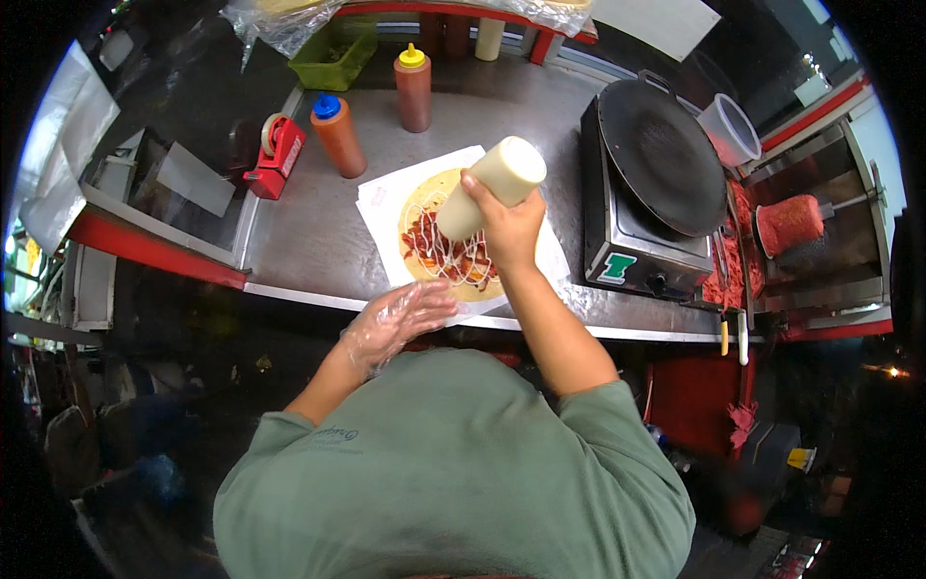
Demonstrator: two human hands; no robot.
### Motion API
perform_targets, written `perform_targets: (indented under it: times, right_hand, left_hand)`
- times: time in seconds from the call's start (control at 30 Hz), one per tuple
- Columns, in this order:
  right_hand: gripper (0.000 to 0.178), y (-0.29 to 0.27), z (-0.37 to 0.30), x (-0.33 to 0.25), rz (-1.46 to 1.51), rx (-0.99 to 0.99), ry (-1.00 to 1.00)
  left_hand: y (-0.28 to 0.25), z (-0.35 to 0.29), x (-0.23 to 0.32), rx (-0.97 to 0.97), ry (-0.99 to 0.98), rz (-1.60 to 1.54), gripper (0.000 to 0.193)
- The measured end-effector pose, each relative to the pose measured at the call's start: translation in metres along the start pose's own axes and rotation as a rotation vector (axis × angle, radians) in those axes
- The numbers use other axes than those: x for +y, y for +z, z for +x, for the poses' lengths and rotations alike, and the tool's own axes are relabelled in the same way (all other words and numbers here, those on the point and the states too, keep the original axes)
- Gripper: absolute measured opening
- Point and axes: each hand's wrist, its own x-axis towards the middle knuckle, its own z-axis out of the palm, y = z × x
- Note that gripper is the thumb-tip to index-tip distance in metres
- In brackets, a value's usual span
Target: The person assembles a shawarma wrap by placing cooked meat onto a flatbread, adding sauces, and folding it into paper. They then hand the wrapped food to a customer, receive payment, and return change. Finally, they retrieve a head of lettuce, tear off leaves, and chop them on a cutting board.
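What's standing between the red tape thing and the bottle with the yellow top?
An orange bottle with a blue top stands there; the head view shows it.

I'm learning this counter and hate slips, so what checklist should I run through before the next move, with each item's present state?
1. Cream-coloured plastic squeeze bottle gripped by the right hand: ok.
2. Bottle's tip clear of the chopped reddish-brown filling: cannot tell.
3. Round pale flatbread lying open on the white paper sheet: ok.
4. Left hand, in a clear plastic glove, free of any bottle: ok.
5. Orange squeeze bottle with blue cap standing upright, away from the flatbread: ok.
6. Burner under the round black pan off: cannot tell.
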Motion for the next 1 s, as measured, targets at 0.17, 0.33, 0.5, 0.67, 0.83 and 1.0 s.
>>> perform_targets:
  times: [0.17,0.33,0.5,0.67,0.83,1.0]
  right_hand:
    - [0.06,0.028,-0.047,-0.006,-0.212,-0.611,-0.312]
    - [0.082,0.033,-0.038,0.014,-0.601,-0.771,-0.58]
    - [0.092,0.092,0.108,0.102,-0.438,-0.116,-0.272]
    - [0.084,0.125,0.167,0.132,-0.327,-0.32,0.068]
    - [0.058,0.112,0.042,0.055,-0.176,-0.263,-0.521]
    - [0.06,0.042,-0.048,-0.018,0.871,-0.13,0.687]
  left_hand:
    - [0.0,0.027,0.047,0.049,0.045,-0.486,0.061]
    - [-0.049,0.031,0.112,0.293,0.812,0.243,0.067]
    - [-0.102,0.095,0.162,0.957,1.345,1.113,0.085]
    - [-0.088,0.096,0.171,1.208,1.514,1.445,0.102]
    - [-0.013,0.087,0.156,0.448,1.6,1.398,0.088]
    - [0.038,0.043,0.126,-0.467,1.287,1.843,0.05]
